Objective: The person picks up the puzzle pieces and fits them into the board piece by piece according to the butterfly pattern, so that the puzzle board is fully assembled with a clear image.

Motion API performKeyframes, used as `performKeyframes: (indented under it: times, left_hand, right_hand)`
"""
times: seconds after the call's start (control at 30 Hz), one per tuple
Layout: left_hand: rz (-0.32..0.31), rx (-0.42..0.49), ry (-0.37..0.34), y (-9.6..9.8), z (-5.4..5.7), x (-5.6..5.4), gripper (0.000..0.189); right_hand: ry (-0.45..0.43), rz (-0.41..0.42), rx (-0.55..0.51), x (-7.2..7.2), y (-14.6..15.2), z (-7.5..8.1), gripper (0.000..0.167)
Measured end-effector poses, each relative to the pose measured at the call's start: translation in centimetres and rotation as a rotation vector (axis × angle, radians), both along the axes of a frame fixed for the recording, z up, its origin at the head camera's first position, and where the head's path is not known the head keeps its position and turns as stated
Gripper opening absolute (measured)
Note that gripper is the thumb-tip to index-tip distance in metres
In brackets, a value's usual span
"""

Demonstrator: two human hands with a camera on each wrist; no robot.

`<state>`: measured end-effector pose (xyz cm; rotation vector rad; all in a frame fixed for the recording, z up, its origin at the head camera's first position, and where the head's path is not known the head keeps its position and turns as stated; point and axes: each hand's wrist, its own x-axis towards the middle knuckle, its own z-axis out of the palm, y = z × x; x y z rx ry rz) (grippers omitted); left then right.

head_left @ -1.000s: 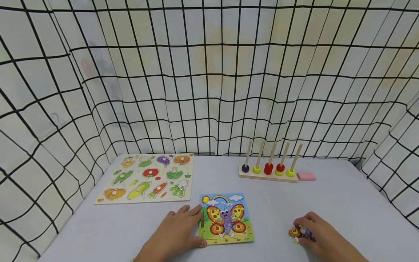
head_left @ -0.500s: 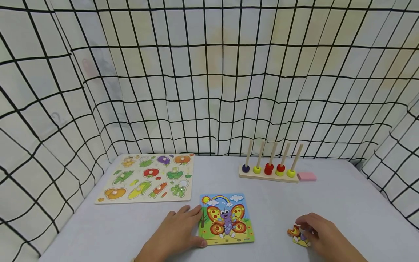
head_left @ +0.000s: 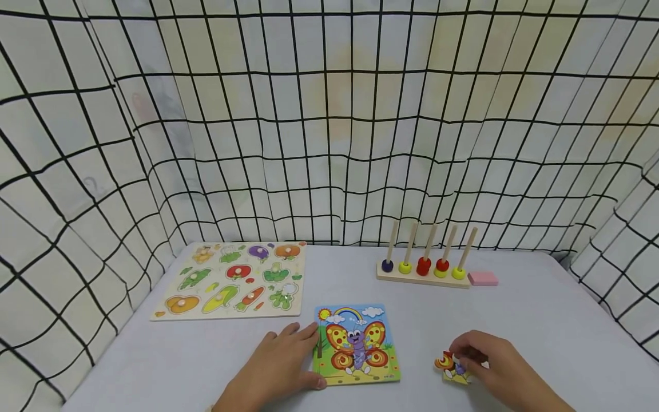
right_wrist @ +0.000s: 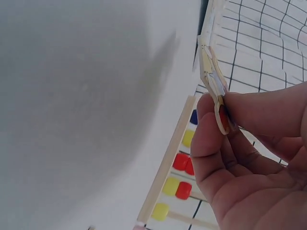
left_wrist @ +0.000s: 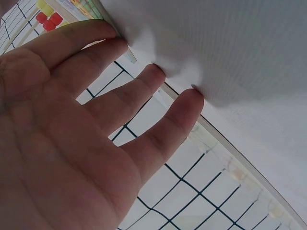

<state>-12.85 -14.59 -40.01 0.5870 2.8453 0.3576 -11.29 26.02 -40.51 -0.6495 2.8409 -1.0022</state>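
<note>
A square butterfly puzzle board lies on the table in front of me. My left hand rests at its left side, fingers spread and fairly straight, index fingertip and thumb at the board's edge. In the left wrist view the fingertips touch the white surface. To the right of the board, my right hand pinches flat puzzle pieces between thumb and fingers. They show an orange swirl, white feet and yellow-green ground. Seen edge-on in the right wrist view, the pieces are thin pale wood; the fingers hide part of them.
A vegetable peg puzzle lies at the back left. At the back right stands a bead stacker with upright pegs and coloured beads, a pink block beside it. Black netting over white sheeting encloses the table on the far side and both flanks.
My right hand has shifted left toward the board with the puzzle pieces, after its fingers changed their hold on them. The left hand and the board have stayed put.
</note>
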Motion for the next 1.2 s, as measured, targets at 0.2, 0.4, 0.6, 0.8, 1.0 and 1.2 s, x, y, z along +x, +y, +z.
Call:
performKeyframes:
  times: [0.2, 0.4, 0.6, 0.8, 1.0, 1.2]
  left_hand:
    - [-0.006, 0.005, -0.002, 0.0, 0.0, 0.0, 0.087]
    - [-0.008, 0.0, 0.005, 0.1, -0.1, -0.1, 0.086]
    - [-0.015, -0.002, 0.017, 0.1, -0.1, 0.0, 0.086]
    - [-0.003, -0.009, 0.011, 0.0, -0.1, -0.1, 0.087]
    - [-0.001, 0.004, -0.002, -0.1, -0.1, -0.1, 0.086]
    - [-0.005, 0.005, -0.007, 0.0, 0.0, -0.1, 0.086]
  right_hand:
    - [-0.03, 0.036, -0.059, -0.4, -2.1, 0.8, 0.023]
    - [-0.057, 0.068, -0.09, -0.9, -3.9, 1.2, 0.02]
    - [-0.066, 0.093, -0.106, -1.2, -5.1, 1.0, 0.022]
    - [-0.034, 0.147, -0.134, -1.7, -7.2, 1.1, 0.026]
    - [-0.035, 0.191, -0.137, -2.1, -9.3, 0.9, 0.027]
    - [-0.026, 0.233, -0.132, -2.3, -10.9, 0.7, 0.023]
